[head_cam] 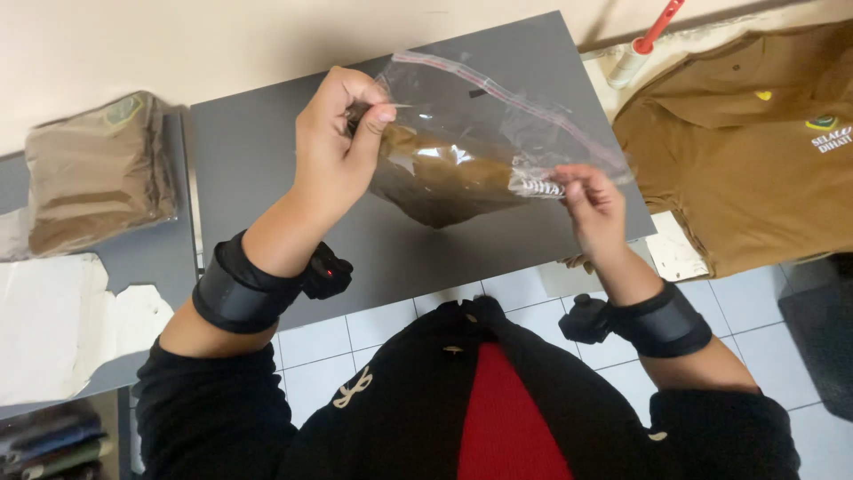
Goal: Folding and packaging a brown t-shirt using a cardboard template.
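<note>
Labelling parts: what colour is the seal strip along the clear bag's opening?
Red/pink strip along the clear bag; head view shows it.

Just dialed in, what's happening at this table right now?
A person holds a clear plastic bag above a grey table with both hands. The left hand pinches the bag at one upper corner and the right hand grips its other end. Brown fabric sits inside the bag. On the left lies another bagged brown garment beside white paper. On the right a brown shirt lies spread out flat, with a red-handled tool just above it.
</note>
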